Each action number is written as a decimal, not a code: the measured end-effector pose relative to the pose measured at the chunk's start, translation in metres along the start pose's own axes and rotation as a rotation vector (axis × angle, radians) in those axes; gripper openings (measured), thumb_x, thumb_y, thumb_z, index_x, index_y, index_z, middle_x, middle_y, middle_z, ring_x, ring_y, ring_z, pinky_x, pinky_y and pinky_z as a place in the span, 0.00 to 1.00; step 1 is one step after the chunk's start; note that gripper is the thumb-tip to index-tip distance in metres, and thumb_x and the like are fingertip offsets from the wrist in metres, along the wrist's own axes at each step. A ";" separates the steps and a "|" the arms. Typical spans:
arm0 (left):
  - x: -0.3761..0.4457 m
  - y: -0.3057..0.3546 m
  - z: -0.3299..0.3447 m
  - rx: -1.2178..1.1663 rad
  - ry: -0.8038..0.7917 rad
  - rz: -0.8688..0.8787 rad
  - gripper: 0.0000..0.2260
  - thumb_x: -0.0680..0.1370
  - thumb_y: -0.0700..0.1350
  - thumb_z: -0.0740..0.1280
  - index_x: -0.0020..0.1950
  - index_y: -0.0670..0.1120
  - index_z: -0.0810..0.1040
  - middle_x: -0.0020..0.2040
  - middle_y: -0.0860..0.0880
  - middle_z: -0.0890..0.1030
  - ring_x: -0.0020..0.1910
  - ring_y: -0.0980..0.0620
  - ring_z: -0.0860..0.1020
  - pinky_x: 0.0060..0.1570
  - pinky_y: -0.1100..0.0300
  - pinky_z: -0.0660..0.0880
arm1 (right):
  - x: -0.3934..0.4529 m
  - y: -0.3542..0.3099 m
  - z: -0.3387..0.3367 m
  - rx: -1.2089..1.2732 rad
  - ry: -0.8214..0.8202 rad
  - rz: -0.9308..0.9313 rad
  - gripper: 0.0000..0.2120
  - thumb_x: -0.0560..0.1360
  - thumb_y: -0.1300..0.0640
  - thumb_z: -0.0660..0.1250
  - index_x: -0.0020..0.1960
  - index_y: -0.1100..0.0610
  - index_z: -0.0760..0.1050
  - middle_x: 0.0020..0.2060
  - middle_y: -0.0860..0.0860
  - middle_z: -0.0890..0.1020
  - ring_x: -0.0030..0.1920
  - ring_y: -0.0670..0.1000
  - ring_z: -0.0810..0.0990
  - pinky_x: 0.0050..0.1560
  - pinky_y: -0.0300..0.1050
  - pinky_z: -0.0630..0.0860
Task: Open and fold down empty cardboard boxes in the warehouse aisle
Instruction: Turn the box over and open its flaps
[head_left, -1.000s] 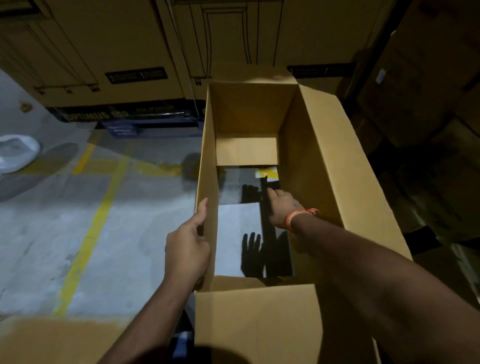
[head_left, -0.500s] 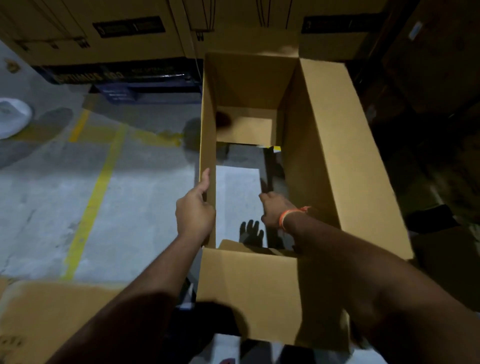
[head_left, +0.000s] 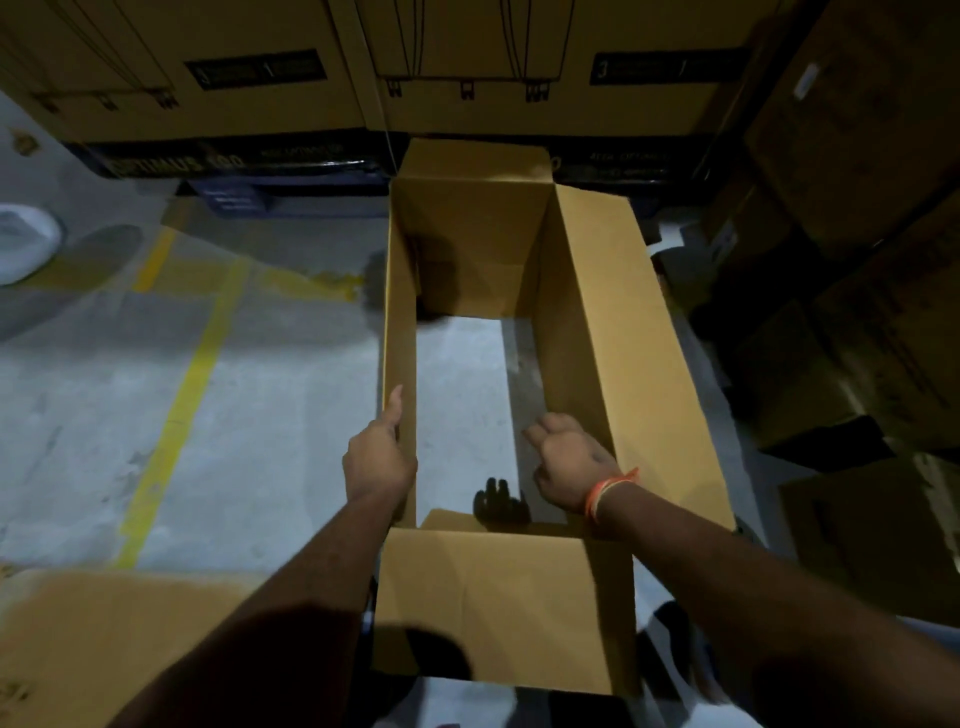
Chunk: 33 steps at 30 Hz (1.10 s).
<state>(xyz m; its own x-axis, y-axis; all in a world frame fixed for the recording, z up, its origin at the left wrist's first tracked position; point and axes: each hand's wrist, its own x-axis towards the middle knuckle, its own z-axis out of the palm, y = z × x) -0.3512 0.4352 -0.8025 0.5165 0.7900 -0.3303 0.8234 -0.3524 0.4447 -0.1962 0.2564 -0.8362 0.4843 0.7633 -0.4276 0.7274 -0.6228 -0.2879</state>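
An empty brown cardboard box (head_left: 623, 332) stands upright in front of me with top and bottom open, so the grey floor shows through it. My left hand (head_left: 378, 457) grips the top edge of the box's left wall, thumb outside along the edge. My right hand (head_left: 569, 460), with an orange band at the wrist, is inside the box by the right wall, its fingers loosely bent and holding nothing. The near top flap (head_left: 498, 603) hangs toward me.
Large printed cartons (head_left: 260, 67) line the far side on dark pallets. More stacked boxes (head_left: 857, 260) crowd the dark right side. A flat cardboard sheet (head_left: 104, 639) lies at lower left. Yellow floor lines (head_left: 182, 405) and a white bag (head_left: 21, 244) lie left.
The bottom flaps that covered part of the box's floor have swung away, so more bare floor shows through. My right hand has drawn back toward me inside the box.
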 end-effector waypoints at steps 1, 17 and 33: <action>0.000 0.000 0.002 0.032 -0.004 0.002 0.34 0.81 0.35 0.62 0.83 0.58 0.56 0.62 0.43 0.80 0.56 0.41 0.80 0.57 0.50 0.77 | -0.004 0.001 -0.011 -0.009 0.036 -0.012 0.26 0.73 0.57 0.66 0.70 0.56 0.70 0.67 0.58 0.70 0.69 0.59 0.67 0.70 0.51 0.69; -0.009 -0.036 -0.001 -0.156 -0.014 -0.585 0.46 0.70 0.49 0.78 0.80 0.47 0.56 0.76 0.37 0.60 0.73 0.31 0.63 0.70 0.35 0.66 | -0.084 0.078 -0.074 0.628 0.269 0.714 0.34 0.73 0.48 0.74 0.72 0.58 0.64 0.67 0.61 0.73 0.65 0.64 0.74 0.64 0.59 0.74; -0.063 -0.005 -0.063 -1.084 -0.529 -0.374 0.28 0.80 0.35 0.68 0.78 0.48 0.64 0.56 0.40 0.82 0.44 0.42 0.83 0.34 0.54 0.83 | -0.133 0.066 -0.107 0.953 0.382 0.502 0.15 0.77 0.58 0.73 0.61 0.63 0.79 0.53 0.59 0.83 0.50 0.59 0.82 0.55 0.53 0.78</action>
<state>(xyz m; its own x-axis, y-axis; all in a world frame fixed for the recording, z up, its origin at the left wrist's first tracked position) -0.4032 0.4185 -0.7316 0.5314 0.3669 -0.7635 0.4533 0.6383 0.6222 -0.1605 0.1319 -0.7064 0.8512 0.2919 -0.4362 -0.1757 -0.6248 -0.7608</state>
